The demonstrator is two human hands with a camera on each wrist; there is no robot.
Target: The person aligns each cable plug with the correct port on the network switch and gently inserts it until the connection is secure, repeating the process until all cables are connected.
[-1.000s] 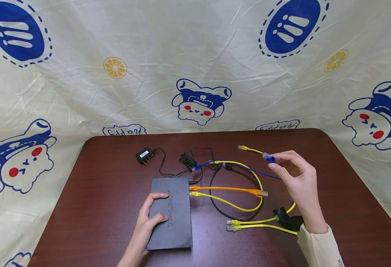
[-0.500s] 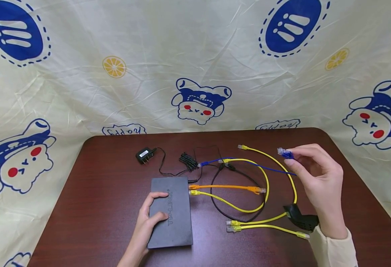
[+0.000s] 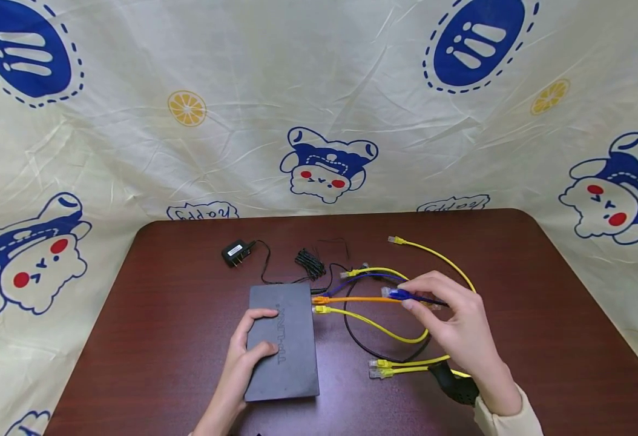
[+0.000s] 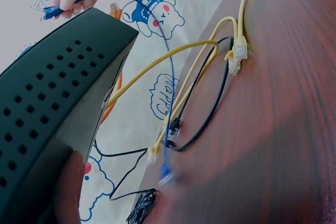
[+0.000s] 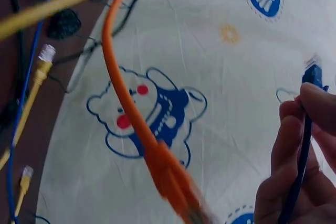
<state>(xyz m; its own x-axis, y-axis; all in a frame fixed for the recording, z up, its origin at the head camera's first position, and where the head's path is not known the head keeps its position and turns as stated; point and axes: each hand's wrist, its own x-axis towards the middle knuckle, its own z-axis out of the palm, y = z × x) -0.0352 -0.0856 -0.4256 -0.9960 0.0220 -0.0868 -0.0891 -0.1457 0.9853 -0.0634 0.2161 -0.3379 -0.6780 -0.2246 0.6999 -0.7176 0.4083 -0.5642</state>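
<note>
My left hand point(image 3: 238, 357) grips the left side of a dark grey TP-LINK network switch point(image 3: 298, 357), thumb and finger over its top. In the left wrist view the switch point(image 4: 79, 77) is tilted up off the table. An orange Ethernet cable point(image 3: 351, 299) and a yellow Ethernet cable point(image 3: 370, 329) come out of its right side. My right hand point(image 3: 457, 324) pinches one end of a blue Ethernet cable point(image 3: 395, 293), its clear plug pointing left, apart from the switch. The right wrist view shows this blue plug point(image 5: 312, 73) between thumb and fingers. The cable's other end hangs near the table.
A black power adapter point(image 3: 236, 252) and its bundled cord point(image 3: 310, 263) lie at the back. Several yellow cable ends point(image 3: 387, 368) lie to the right of the switch. A black cable point(image 3: 354, 339) loops among them. A patterned cloth point(image 3: 243, 163) hangs behind the table.
My right hand first drew the blue plug away to the right, then brought it back left and lower toward the switch. The switch has shifted slightly right and up in view, still held.
</note>
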